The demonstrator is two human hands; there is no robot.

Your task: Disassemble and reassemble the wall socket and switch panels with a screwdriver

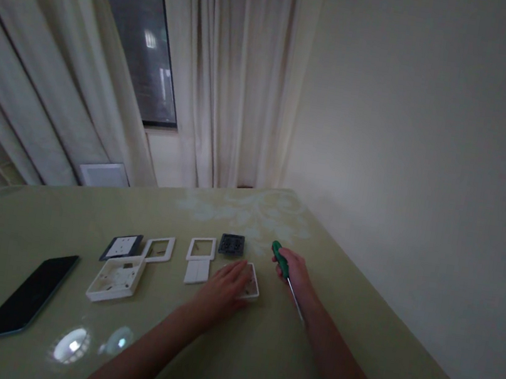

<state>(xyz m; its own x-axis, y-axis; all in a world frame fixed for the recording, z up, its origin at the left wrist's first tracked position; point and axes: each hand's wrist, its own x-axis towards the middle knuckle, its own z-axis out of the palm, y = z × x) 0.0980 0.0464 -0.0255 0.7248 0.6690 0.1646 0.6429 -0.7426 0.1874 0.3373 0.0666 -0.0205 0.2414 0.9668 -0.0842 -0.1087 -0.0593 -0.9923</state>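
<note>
My right hand [298,273] is closed round the green handle of a screwdriver [281,259]. Its metal shaft points back along my forearm, away from the boxes. My left hand [228,286] lies over a white mounting box [254,286], fingers bent across its top and thumb at its near side, hiding much of it. Just beyond that box is a dark switch module [231,244]. Left of my left hand are a white frame [201,248] and a white switch plate [197,271], which lie close together.
Farther left are a second open white mounting box [116,280], a socket module [122,246] and another white frame [160,249]. A black tablet [28,295] lies at the left. The table [329,346] borders a wall [407,143] on the right and curtains [249,87] behind.
</note>
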